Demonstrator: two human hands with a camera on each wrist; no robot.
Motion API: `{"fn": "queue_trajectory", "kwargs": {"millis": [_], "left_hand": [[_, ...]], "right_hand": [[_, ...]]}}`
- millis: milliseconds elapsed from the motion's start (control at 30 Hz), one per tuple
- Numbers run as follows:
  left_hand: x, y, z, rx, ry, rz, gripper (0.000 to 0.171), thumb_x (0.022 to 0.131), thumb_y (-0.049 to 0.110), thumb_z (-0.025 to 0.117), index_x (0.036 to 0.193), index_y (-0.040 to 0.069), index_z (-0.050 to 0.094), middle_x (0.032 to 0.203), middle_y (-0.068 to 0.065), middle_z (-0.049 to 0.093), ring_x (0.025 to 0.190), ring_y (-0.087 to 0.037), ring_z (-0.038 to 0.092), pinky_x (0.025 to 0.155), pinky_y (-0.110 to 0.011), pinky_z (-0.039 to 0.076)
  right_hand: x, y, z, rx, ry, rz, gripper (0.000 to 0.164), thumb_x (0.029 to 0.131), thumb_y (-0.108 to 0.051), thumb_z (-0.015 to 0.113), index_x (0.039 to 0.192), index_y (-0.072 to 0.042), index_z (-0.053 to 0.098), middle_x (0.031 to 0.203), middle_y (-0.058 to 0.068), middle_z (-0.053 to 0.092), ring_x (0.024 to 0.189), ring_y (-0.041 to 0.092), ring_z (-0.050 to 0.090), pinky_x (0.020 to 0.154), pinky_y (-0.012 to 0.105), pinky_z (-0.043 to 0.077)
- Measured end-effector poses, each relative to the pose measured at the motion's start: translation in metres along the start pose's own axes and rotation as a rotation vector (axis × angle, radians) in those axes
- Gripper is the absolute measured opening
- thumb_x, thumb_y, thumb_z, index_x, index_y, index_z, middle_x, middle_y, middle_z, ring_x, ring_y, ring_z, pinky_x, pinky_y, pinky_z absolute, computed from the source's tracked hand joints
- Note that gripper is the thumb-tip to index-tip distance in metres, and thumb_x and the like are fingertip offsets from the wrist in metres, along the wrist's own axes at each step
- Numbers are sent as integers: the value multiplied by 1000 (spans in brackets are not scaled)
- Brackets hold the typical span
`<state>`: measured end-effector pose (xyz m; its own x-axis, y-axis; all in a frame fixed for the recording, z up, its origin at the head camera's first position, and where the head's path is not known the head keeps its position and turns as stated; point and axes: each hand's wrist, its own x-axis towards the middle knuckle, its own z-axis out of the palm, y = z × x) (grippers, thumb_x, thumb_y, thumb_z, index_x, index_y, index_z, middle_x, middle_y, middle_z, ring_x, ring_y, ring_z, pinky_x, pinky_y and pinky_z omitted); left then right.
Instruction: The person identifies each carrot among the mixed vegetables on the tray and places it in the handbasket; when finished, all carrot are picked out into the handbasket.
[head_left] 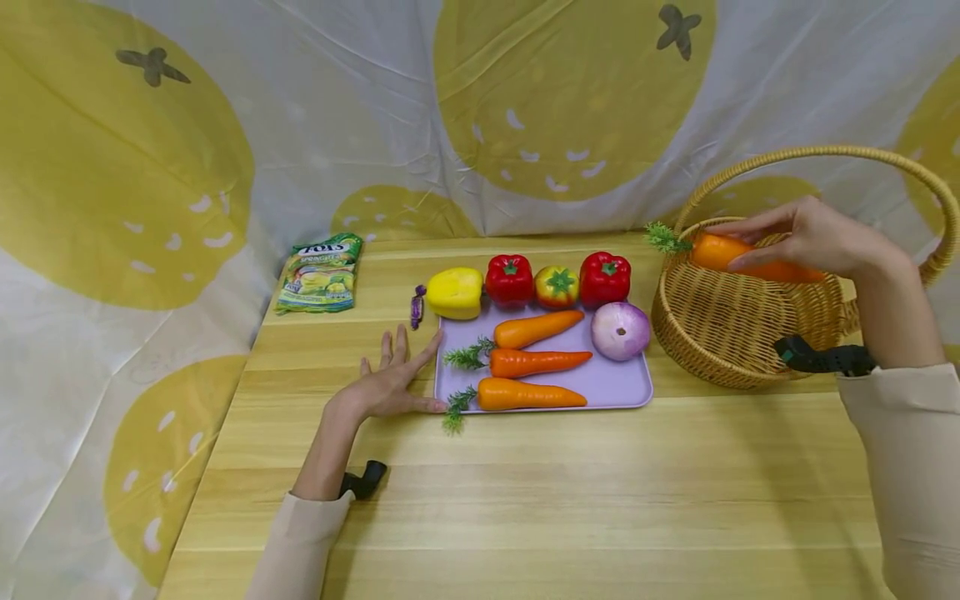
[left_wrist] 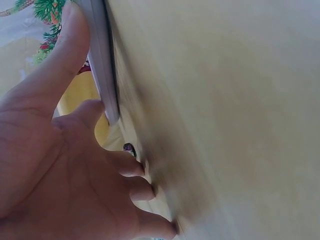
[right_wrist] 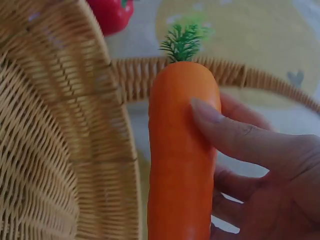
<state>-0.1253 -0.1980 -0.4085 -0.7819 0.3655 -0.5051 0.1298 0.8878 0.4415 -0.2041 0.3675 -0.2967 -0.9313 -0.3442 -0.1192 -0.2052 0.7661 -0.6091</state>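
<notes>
Over the wicker basket, my right hand holds an orange carrot with a green leafy top, which points left. In the right wrist view the thumb presses on the carrot, with fingers behind it. My left hand lies spread at the left end of a lilac tray, its thumb and index finger touching the rim. Three carrots lie on that tray beside a purple onion. Along its back edge sit a yellow pepper, two red peppers and a red-yellow fruit.
A green snack bag lies at the table's back left. Between it and the tray is a small purple-wrapped candy. The basket's tall handle arches up at the right. A patterned curtain hangs behind the wooden table.
</notes>
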Motion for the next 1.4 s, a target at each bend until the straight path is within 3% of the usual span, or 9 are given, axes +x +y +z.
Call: {"fn": "queue_trajectory", "kwargs": {"millis": [100, 167, 333, 433, 567, 767, 933, 1267, 1400], "left_hand": [[0, 0, 0, 2, 0, -2, 109, 90, 60, 72, 167, 33, -1, 165, -27, -33, 153, -51, -29, 114, -83, -11], [-1, 1, 0, 3, -1, -1, 109, 90, 60, 72, 167, 33, -1, 165, -27, -32, 153, -51, -29, 114, -83, -11], [-3, 3, -1, -1, 0, 2, 110, 90, 59, 72, 167, 32, -1, 165, -28, -32, 153, -51, -29, 113, -84, -10], [-2, 1, 0, -5, 2, 5, 109, 91, 58, 72, 167, 32, -1, 165, -28, -32, 153, -51, -29, 113, -84, -11], [-1, 0, 2, -12, 3, 8, 108, 91, 58, 72, 167, 31, -1, 165, -28, -32, 153, -51, -29, 113, -84, -11], [-3, 1, 2, -35, 5, 22, 109, 89, 62, 72, 167, 35, 0, 165, -27, -33, 153, -50, -30, 113, -83, -13], [-1, -2, 3, -43, 17, 39, 111, 86, 68, 71, 166, 39, 0, 165, -27, -34, 152, -50, -31, 112, -84, -15], [-2, 1, 1, -28, 6, 22, 109, 89, 61, 72, 167, 34, 0, 165, -27, -33, 153, -50, -29, 114, -83, -11], [-1, 1, 2, -13, 2, 11, 108, 91, 58, 72, 167, 33, 0, 165, -27, -32, 153, -50, -29, 113, -84, -11]], "right_hand": [[6, 18, -5, -15, -58, 110, 51, 93, -22, 79, 143, -20, 64, 117, -21, 73, 102, -20, 52, 81, 5, 42], [11, 29, -6, -13, -89, 168, 53, 94, -29, 78, 145, -23, 62, 126, -11, 73, 105, -17, 52, 91, 14, 46], [21, 50, -5, 44, -150, 245, 56, 96, -33, 75, 148, -25, 57, 148, 22, 58, 137, 32, 51, 112, 64, 39], [27, 62, -3, 55, -159, 261, 55, 96, -30, 76, 147, -25, 58, 152, 33, 49, 142, 54, 37, 113, 73, 31], [35, 78, 3, 41, -152, 290, 47, 94, -31, 78, 139, -36, 65, 152, 31, 47, 143, 57, 33, 115, 71, 28], [37, 103, 16, 164, -188, 327, 39, 97, -31, 74, 132, -47, 65, 135, -18, 65, 149, 53, 27, 120, 68, 24], [38, 111, 20, 226, -192, 323, 42, 99, -32, 71, 136, -49, 60, 109, -47, 58, 153, 47, 23, 123, 58, 29], [37, 111, 23, 169, -112, 270, 49, 97, -29, 74, 144, -32, 60, 120, -40, 54, 150, 55, 23, 120, 69, 24], [38, 111, 25, 151, -95, 263, 43, 98, -26, 74, 137, -39, 63, 145, -9, 58, 148, 54, 29, 118, 68, 27]]}}
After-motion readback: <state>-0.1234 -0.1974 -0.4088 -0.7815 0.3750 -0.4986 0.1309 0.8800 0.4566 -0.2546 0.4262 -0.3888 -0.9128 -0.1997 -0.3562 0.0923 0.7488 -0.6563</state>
